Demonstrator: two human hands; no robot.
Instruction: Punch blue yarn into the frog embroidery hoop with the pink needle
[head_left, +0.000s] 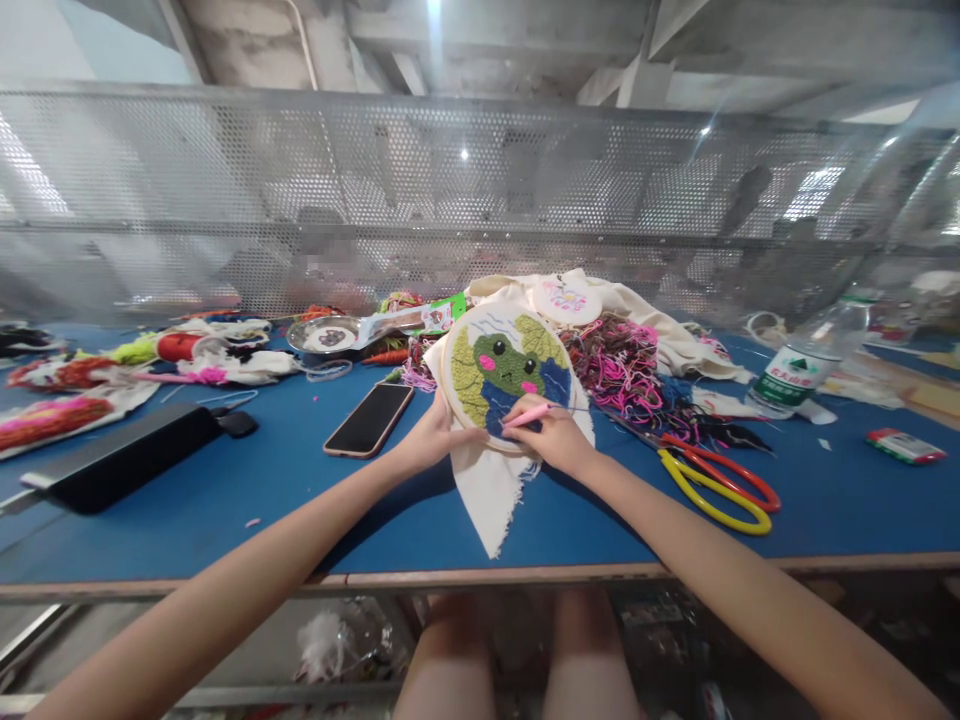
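An embroidery hoop with a green frog design on cream cloth stands tilted over the blue table. My left hand is closed on the hoop's lower left rim. My right hand is closed on a pink punch needle, whose tip rests against the dark blue patch at the hoop's lower part. Loose cloth hangs below the hoop toward the table's front edge.
A phone lies left of the hoop. Red and yellow scissors lie to the right, beside tangled pink yarn. A second hoop, a metal dish, a bottle, a black case and yarn pieces surround them.
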